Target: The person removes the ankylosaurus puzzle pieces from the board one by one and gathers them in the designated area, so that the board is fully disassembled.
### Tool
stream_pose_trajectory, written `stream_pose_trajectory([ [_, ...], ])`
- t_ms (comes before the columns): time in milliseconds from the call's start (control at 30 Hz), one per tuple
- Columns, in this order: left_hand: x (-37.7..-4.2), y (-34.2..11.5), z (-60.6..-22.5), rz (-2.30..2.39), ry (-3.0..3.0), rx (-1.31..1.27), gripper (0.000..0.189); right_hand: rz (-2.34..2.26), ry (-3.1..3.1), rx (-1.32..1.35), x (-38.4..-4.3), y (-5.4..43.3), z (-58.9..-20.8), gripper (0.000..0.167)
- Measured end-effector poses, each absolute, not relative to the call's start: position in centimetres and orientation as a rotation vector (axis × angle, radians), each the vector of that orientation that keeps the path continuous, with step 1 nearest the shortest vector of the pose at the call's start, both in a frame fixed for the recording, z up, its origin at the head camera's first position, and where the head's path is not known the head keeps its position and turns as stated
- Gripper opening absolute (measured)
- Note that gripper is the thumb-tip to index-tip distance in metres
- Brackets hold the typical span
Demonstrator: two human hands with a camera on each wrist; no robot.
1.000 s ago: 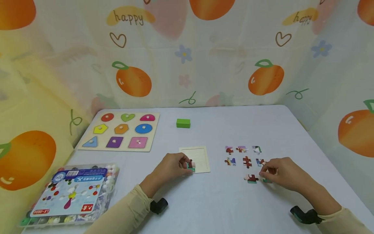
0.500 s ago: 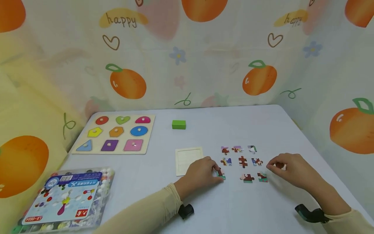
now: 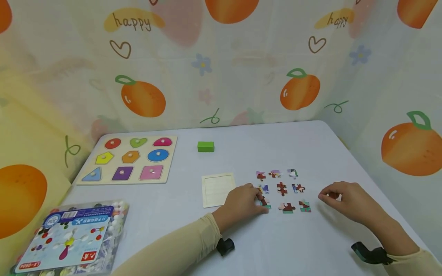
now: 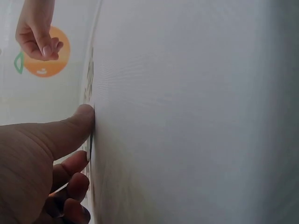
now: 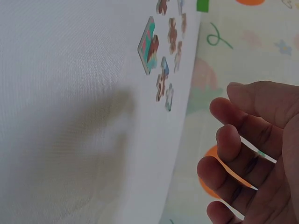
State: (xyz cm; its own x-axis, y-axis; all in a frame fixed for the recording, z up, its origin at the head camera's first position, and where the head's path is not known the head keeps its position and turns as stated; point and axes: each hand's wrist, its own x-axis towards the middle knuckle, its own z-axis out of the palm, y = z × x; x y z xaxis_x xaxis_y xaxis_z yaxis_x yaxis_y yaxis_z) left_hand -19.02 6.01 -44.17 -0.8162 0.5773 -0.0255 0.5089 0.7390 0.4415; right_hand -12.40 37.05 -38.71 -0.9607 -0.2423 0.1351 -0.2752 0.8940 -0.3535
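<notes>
My left hand [image 3: 241, 204] pinches a corner jigsaw puzzle piece [image 3: 265, 203], green and brown, between thumb and fingers at the table surface. In the left wrist view only a thin dark edge of that jigsaw piece [image 4: 91, 142] shows. Beside and beyond it several other jigsaw pieces lie spaced in rows, among them a brown centre piece [image 3: 282, 188] and a green-edged corner piece [image 3: 305, 206]. My right hand [image 3: 353, 201] hovers right of the rows, fingers loosely bent, holding nothing. Left of the pieces lies a pale square puzzle tray [image 3: 217, 190], partly behind my left hand.
A wooden shape board [image 3: 170, 168] with knobbed pieces lies at the back left. In front of it stands a clear box of coloured beads [image 3: 119, 226] with a blue label. A green block [image 3: 205, 147] sits near the back edge, before a fruit-print curtain [image 3: 241, 96].
My left hand has carried the corner puzzle piece from the tray rightward to the bottom left of the rows. My right hand has let go of the other corner piece and drawn back right.
</notes>
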Motion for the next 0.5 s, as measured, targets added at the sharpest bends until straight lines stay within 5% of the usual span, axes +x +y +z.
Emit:
stream_pose_trajectory([
  [500, -19.5, 5.4, -43.9, 0.689, 2.749, 0.827, 0.044, 0.599, -3.029, 0.367, -12.7, 36.0, -38.7, 0.005],
])
